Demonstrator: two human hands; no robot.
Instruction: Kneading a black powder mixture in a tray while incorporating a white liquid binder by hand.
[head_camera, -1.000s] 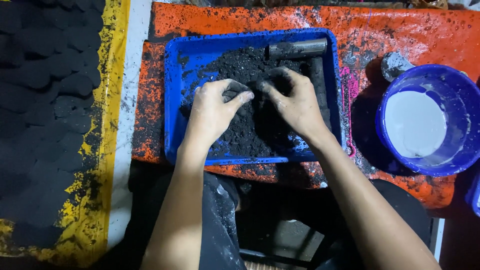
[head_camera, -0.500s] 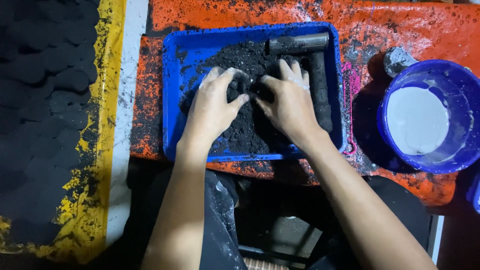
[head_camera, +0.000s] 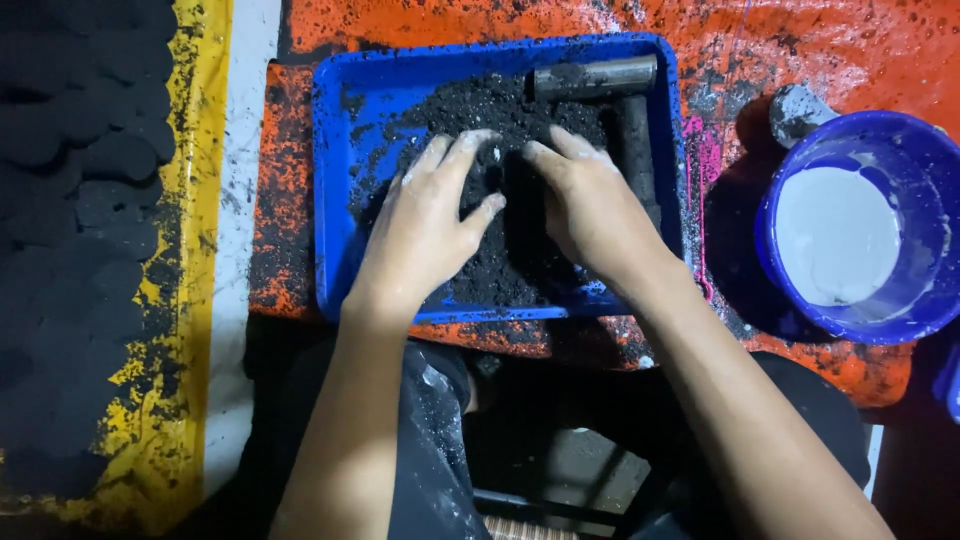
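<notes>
Black crumbly mixture, coarse and damp-looking like dark soil or charcoal dust, fills most of a shallow rectangular blue plastic tray. The tray sits on an orange worktop speckled with black grime.

Seen from the head camera looking down, both bare hands press palm-down into the dark heap at the tray's middle. The left hand lies flat with fingers spread and loosely curved, its grip open, resting on the mixture rather than closed around anything. The right hand is just beside it, fingers together and pointing toward the left hand, its grip also open on the heap. Pale dust coats both hands.

Along the tray's far edge lies a dark metal cylinder, and a second dark cylinder lies at a right angle to it beside the right hand.

To the right, on the worktop, stands a round blue bowl holding smooth white liquid. At far left, rounded black lumps lie in rows beside a yellow stripe.
</notes>
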